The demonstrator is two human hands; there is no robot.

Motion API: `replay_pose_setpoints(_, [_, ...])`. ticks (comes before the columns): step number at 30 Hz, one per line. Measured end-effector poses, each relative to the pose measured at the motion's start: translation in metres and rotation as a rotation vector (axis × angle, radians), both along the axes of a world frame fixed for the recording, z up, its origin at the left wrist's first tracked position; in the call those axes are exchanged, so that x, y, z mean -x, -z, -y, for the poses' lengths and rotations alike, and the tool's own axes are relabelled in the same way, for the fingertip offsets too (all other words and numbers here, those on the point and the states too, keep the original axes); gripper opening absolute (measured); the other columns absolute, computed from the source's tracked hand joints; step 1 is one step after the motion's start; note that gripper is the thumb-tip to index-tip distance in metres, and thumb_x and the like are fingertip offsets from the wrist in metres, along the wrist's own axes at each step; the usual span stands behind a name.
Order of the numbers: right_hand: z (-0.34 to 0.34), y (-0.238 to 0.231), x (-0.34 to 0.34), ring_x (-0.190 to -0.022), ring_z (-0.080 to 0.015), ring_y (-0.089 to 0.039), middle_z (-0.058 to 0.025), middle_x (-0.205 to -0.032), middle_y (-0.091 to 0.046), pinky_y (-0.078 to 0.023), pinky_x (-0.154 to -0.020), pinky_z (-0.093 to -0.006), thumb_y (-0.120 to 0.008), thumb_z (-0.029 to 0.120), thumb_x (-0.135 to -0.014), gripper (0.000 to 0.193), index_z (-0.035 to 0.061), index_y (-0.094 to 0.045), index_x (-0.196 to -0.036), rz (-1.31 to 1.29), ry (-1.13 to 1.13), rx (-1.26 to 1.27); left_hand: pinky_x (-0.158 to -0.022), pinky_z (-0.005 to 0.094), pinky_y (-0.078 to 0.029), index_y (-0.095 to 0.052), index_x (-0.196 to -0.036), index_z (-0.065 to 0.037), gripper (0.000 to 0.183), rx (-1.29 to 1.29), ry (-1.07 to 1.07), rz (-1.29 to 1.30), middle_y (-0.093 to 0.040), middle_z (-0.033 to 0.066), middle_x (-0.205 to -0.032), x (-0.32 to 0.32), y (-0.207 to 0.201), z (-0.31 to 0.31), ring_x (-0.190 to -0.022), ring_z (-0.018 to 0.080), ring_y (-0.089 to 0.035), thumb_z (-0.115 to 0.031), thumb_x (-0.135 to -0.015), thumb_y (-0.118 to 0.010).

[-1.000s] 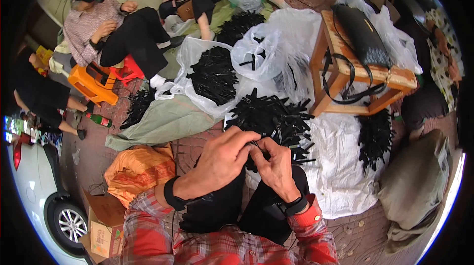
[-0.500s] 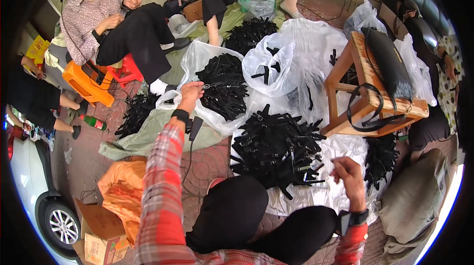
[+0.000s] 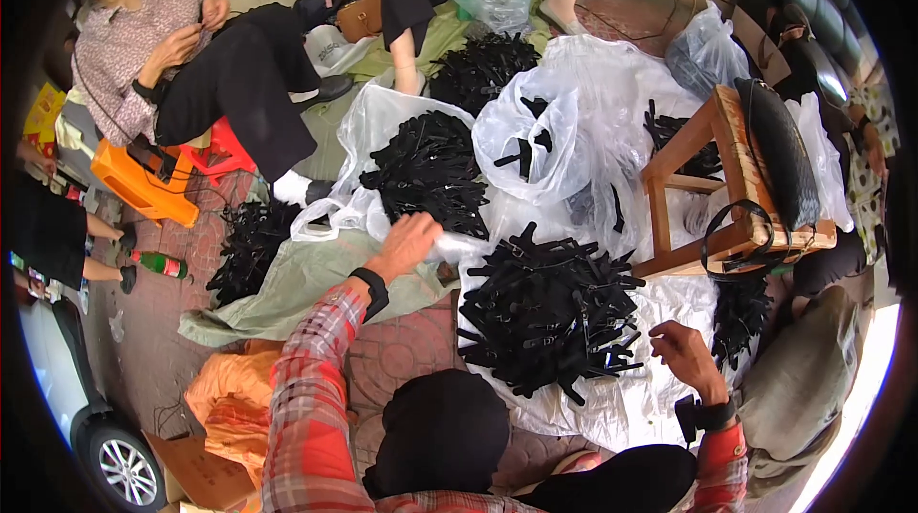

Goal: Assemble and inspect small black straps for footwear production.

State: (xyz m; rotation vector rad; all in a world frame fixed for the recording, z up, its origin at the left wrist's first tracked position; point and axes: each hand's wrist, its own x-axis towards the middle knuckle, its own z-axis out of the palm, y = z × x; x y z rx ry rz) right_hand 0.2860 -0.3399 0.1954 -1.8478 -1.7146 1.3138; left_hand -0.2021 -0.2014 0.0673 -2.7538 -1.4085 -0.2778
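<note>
My left hand reaches over the gap between two piles, its fingers loosely extended with nothing visible in them. Just beyond it, a heap of black straps lies on a translucent white plastic bag. Straight ahead of my knees, a larger pile of black straps with small metal buckles rests on a white sheet. My right hand hovers off that pile's right edge, fingers loosely bent and apart, holding nothing I can see.
An open plastic bag holds a few straps. A wooden stool with a black handbag stands at right. Two people sit opposite; one is by an orange stool. Lower left are orange cloth, a cardboard box and a car.
My left hand has drawn back toward me from the bagged heap; the buckled strap it held is no longer in its fingers. My right hand has shifted slightly, its fingers loosening. The view has tilted slightly.
</note>
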Motion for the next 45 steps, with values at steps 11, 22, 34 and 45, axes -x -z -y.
replay_pose_setpoints(11, [-0.012,0.014,0.041,-0.072,-0.0353,-0.062,-0.0198,-0.074,-0.062,-0.048,-0.063,-0.0403,-0.058,0.013,-0.081,0.013,0.0023,-0.06,-0.088,0.151,-0.365,-0.047,-0.071,0.0457,-0.048,-0.051,-0.096,-0.003,0.019,0.009,-0.476,0.117,-0.06,0.0165,-0.088,-0.004,0.021,-0.065,-0.079,0.0355,-0.061,-0.016,-0.082,-0.05])
replay_pose_setpoints(22, [-0.188,0.082,0.144,-0.11,-0.0301,-0.047,-0.0149,-0.103,-0.053,-0.041,-0.089,-0.0384,-0.058,0.011,-0.076,0.03,0.0046,-0.055,-0.105,0.499,-0.565,-0.818,-0.084,0.045,-0.037,-0.055,-0.103,-0.006,0.032,-0.321,-0.38,0.518,-0.055,0.0128,-0.101,-0.035,-0.035,0.017,-0.094,0.0334,-0.051,-0.01,-0.071,-0.056])
replay_pose_setpoints(34, [-0.263,0.157,0.1,-0.093,-0.0231,-0.05,-0.0066,-0.094,-0.058,-0.033,-0.083,-0.04,-0.048,0.017,-0.082,0.028,0.0082,-0.055,-0.108,1.243,-0.283,-0.816,-0.102,0.0423,-0.028,-0.054,-0.112,-0.006,0.039,0.031,0.226,-0.161,-0.054,0.0083,-0.114,-0.049,0.032,-0.06,-0.111,0.0234,-0.047,-0.025,-0.079,-0.057])
replay_pose_setpoints(45, [-0.192,0.11,0.082,-0.087,-0.022,-0.054,-0.0056,-0.083,-0.059,-0.036,-0.079,-0.038,-0.064,0.015,-0.067,0.024,0.0135,-0.059,-0.091,0.855,-0.46,-0.758,-0.092,0.0417,-0.032,-0.063,-0.09,-0.005,0.021,-0.065,0.163,-0.057,-0.06,0.0086,-0.092,-0.119,-0.014,-0.088,-0.091,0.0234,-0.054,-0.019,-0.075,-0.059])
